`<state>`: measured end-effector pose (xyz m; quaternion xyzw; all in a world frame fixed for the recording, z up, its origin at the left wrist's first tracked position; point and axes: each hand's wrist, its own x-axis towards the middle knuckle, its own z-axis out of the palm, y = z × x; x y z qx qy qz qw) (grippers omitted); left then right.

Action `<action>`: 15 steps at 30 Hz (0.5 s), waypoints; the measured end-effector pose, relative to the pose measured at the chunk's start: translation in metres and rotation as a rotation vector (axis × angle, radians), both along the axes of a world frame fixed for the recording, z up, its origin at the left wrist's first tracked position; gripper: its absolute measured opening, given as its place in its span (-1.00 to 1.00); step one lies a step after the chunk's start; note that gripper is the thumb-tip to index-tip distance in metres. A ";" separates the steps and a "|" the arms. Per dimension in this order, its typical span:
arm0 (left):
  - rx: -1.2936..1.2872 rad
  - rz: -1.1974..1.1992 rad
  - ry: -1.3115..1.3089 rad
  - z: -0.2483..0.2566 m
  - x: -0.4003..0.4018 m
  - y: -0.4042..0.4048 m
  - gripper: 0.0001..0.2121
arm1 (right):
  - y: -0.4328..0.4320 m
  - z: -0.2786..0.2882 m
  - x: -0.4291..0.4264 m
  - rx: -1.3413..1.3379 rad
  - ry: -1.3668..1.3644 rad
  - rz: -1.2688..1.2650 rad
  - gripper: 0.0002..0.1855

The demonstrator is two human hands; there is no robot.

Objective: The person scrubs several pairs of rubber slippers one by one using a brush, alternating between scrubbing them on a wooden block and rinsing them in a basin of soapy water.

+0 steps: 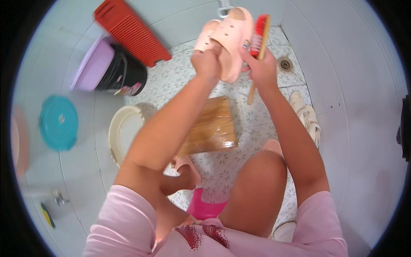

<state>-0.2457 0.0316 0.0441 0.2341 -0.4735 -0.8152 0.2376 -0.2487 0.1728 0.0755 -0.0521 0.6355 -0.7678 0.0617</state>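
Note:
Up ahead, near the top of the view, my left hand point(207, 62) grips a pair of pale pink clogs point(226, 32) with holes in their uppers, held together with the straps and openings facing me. Just to their right, my right hand point(263, 69) holds a wooden-handled scrub brush point(264, 37) with red and whitish bristles, its handle pointing down below the hand. Fingers of that hand are close to the clog's side; whether they touch it I cannot tell. Below the hands a wooden board point(213, 125) with a wet shine is partly behind my left forearm.
A red plastic washboard point(135, 33) leans at the upper left beside a black bucket point(123, 70) and a purple basin point(93, 66). A cream basin point(112, 138) lies left of the board. White sandals point(305, 112) and a floor drain point(285, 64) are at right. A pink stool point(207, 208) is beneath me.

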 end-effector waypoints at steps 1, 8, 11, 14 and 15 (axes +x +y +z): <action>0.026 0.015 0.021 0.014 0.019 -0.034 -0.71 | -0.026 0.022 0.014 -0.001 0.004 0.088 -0.68; -0.086 0.363 -0.111 0.000 0.247 -0.214 -0.71 | -0.220 0.016 0.153 0.290 -0.156 0.596 -0.69; -0.067 0.561 -0.242 -0.063 0.318 -0.247 -0.68 | -0.276 -0.048 0.212 0.338 -0.253 0.724 -0.70; -0.124 0.740 -0.486 -0.125 0.382 -0.290 -0.68 | -0.322 -0.095 0.269 0.439 -0.348 0.795 -0.70; -0.209 0.747 -0.642 -0.149 0.399 -0.298 -0.69 | -0.329 -0.111 0.278 0.505 -0.372 0.806 -0.71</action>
